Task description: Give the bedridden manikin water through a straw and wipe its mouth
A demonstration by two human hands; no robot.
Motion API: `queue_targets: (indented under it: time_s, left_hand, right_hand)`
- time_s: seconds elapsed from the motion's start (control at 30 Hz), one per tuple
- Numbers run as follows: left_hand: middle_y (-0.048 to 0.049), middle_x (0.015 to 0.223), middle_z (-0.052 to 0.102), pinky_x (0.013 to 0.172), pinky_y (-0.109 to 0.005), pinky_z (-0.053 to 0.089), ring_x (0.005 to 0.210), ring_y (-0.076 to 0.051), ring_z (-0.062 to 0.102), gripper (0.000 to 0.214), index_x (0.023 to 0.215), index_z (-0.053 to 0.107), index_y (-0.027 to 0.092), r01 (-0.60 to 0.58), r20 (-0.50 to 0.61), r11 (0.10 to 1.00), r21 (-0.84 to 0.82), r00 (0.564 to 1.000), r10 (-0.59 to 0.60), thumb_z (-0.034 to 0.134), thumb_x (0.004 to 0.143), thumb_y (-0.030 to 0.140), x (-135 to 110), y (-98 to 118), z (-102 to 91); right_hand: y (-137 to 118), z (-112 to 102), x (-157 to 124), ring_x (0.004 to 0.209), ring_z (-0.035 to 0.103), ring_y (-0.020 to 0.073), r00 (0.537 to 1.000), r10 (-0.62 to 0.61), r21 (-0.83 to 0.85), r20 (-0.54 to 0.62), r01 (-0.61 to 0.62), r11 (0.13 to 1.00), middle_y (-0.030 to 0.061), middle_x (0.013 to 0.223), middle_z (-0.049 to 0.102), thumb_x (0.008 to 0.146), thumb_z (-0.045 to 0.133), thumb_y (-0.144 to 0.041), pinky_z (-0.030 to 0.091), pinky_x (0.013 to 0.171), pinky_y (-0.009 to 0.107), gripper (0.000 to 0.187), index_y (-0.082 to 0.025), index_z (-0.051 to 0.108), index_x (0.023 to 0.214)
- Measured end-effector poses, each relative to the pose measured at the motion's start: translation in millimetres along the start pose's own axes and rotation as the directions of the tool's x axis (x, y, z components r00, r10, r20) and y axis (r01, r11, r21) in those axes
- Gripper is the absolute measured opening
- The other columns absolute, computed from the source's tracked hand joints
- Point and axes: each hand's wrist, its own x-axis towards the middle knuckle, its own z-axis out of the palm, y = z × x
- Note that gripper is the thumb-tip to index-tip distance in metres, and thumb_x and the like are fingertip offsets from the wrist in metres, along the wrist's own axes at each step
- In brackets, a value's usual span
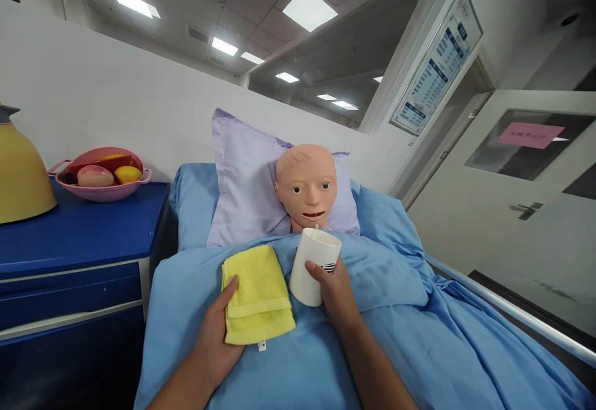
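Observation:
My left hand point(216, 329) is closed on a folded yellow towel point(257, 289), thumb on top and the other fingers hidden beneath it. A small white label sticks out from the towel's lower edge. In my right hand point(336, 289) is a white cup point(313, 267) with dark stripes, tilted, its rim toward the mannequin. A thin pale straw point(317, 228) shows at the rim, just below the mannequin's mouth; I cannot tell whether they touch. The mannequin head point(307, 183) lies face up against a lilac pillow point(246, 180), its mouth slightly open.
A blue quilt point(386, 335) covers the bed, with a metal side rail point(512, 310) on the right. At the left, a blue bedside cabinet point(107, 236) holds a pink basket point(102, 194) of fruit and a yellow jug point(23, 174). A door point(503, 211) stands at the right.

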Motion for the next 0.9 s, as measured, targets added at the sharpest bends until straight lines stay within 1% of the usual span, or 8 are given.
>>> queue_targets:
  time_s: [0.1,0.23,0.37,0.5,0.7,0.8,0.9]
  left_hand:
    - [-0.0138,0.119,0.067,0.103,-0.048,0.048,0.117,-0.031,0.058,0.054,0.13,0.053,0.014,0.006,-0.03,1.0,0.003,1.0,-0.006,0.068,0.08,0.031,-2.9,0.4,-3.5]
    - [-0.0148,0.117,0.068,0.102,-0.049,0.048,0.114,-0.032,0.06,0.051,0.13,0.053,0.012,-0.011,-0.079,1.0,0.009,0.997,0.012,0.066,0.082,0.026,-8.0,0.6,-4.0]
    - [-0.0153,0.117,0.068,0.098,-0.049,0.051,0.11,-0.032,0.063,0.048,0.129,0.054,0.012,-0.016,-0.071,1.0,0.015,0.997,0.017,0.064,0.083,0.025,-11.2,0.4,-2.6]
    - [-0.0148,0.117,0.068,0.099,-0.048,0.051,0.111,-0.031,0.062,0.051,0.129,0.054,0.012,-0.013,-0.059,0.999,0.039,0.998,0.015,0.067,0.081,0.025,-9.7,0.1,-4.6]
    - [-0.0133,0.116,0.069,0.098,-0.047,0.052,0.111,-0.03,0.063,0.051,0.129,0.054,0.014,-0.028,-0.089,0.998,0.055,0.995,0.033,0.067,0.081,0.027,-9.2,-1.2,-6.4]
    - [-0.0148,0.117,0.068,0.096,-0.049,0.053,0.109,-0.032,0.064,0.05,0.127,0.055,0.013,-0.031,-0.087,0.997,0.069,0.996,0.037,0.068,0.08,0.026,-9.1,-2.0,-6.8]
    - [-0.0146,0.115,0.068,0.094,-0.05,0.054,0.108,-0.032,0.064,0.049,0.125,0.056,0.013,-0.047,-0.077,0.996,0.079,0.996,0.053,0.069,0.079,0.026,-7.4,-2.6,-8.9]
  right_hand:
    - [-1.0,0.3,0.0,0.088,0.067,0.0283,0.999,0.021,0.011,0.034,-0.021,1.0,0.0083,0.095,0.072,0.066,0.075,-0.048,0.056,0.071,0.039,0.055,-0.018,0.062,0.11]
    - [-1.7,1.1,0.2,0.09,0.066,0.0281,0.999,0.032,0.043,0.04,-0.034,0.999,0.0094,0.099,0.072,0.067,0.074,-0.049,0.056,0.074,0.039,0.058,-0.018,0.061,0.114]
    - [-0.3,1.2,0.4,0.088,0.067,0.0264,0.997,0.038,0.065,0.061,-0.042,0.997,0.009,0.1,0.072,0.067,0.075,-0.048,0.055,0.075,0.038,0.058,-0.019,0.06,0.115]
    - [-0.5,1.3,0.0,0.088,0.068,0.026,0.998,0.043,0.084,0.041,-0.047,0.995,0.0086,0.101,0.072,0.067,0.076,-0.046,0.055,0.077,0.038,0.061,-0.02,0.058,0.119]
    - [-2.9,1.2,0.2,0.086,0.067,0.0262,0.997,0.049,0.078,0.056,-0.053,0.996,0.0077,0.098,0.072,0.067,0.076,-0.046,0.055,0.071,0.037,0.062,-0.02,0.057,0.12]
    - [-2.9,1.3,0.2,0.086,0.067,0.0262,0.997,0.047,0.075,0.052,-0.051,0.996,0.0084,0.098,0.072,0.067,0.076,-0.047,0.055,0.067,0.035,0.059,-0.02,0.059,0.117]
    - [-1.6,1.2,0.4,0.085,0.067,0.026,0.998,0.053,0.075,0.044,-0.057,0.996,0.0083,0.097,0.072,0.067,0.076,-0.046,0.055,0.067,0.035,0.056,-0.02,0.06,0.113]
